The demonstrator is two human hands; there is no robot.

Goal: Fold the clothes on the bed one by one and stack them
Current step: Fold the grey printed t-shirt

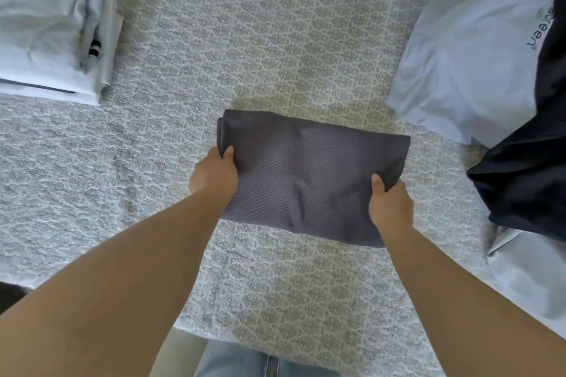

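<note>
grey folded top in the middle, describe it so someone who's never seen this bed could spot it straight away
Start from the patterned bedspread. At its centre, between the white folded stack and the loose pale and black clothes, lies the grey folded top, gripped by the left hand and right hand. It is the only dark grey ribbed piece, a neat rectangle.

Both hands, left point(214, 173) and right point(390, 205), gripping folded grey garment point(306, 174) on bed point(275, 40).

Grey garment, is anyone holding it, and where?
Yes. The folded grey garment is held by both hands: the left hand grips its left edge, the right hand grips its right edge, thumbs on top. It lies on the bed.
</note>
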